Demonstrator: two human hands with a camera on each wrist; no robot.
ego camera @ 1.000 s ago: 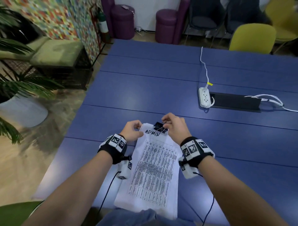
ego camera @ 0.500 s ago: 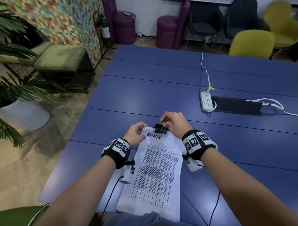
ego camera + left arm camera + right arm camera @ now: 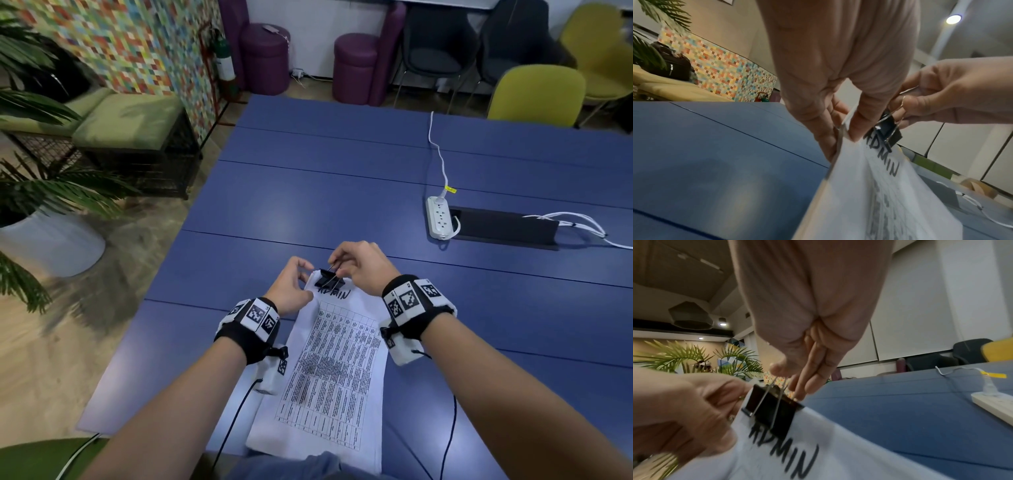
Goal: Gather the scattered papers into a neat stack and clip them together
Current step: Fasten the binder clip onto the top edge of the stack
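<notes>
A stack of white printed papers (image 3: pixel 329 373) marked "ADMIN" lies on the blue table (image 3: pixel 308 192) in front of me, its near end hanging over the table edge. A black binder clip (image 3: pixel 328 278) (image 3: pixel 772 408) (image 3: pixel 889 130) sits on the stack's far edge. My left hand (image 3: pixel 294 286) pinches the stack's far left corner (image 3: pixel 842 129) between thumb and fingers. My right hand (image 3: pixel 359 265) pinches the clip's wire handles (image 3: pixel 777 386), which stand raised above the clip.
A white power strip (image 3: pixel 440 216) with its cable lies to the right beside a black cable hatch (image 3: pixel 503 229). Yellow and dark chairs stand past the table's far side. A potted plant (image 3: pixel 41 192) and a green bench (image 3: pixel 113 123) are on the floor at the left.
The far end of the stack has lifted slightly. My right hand has raised the clip's wire handles, and the left hand has shifted its pinch at the corner.
</notes>
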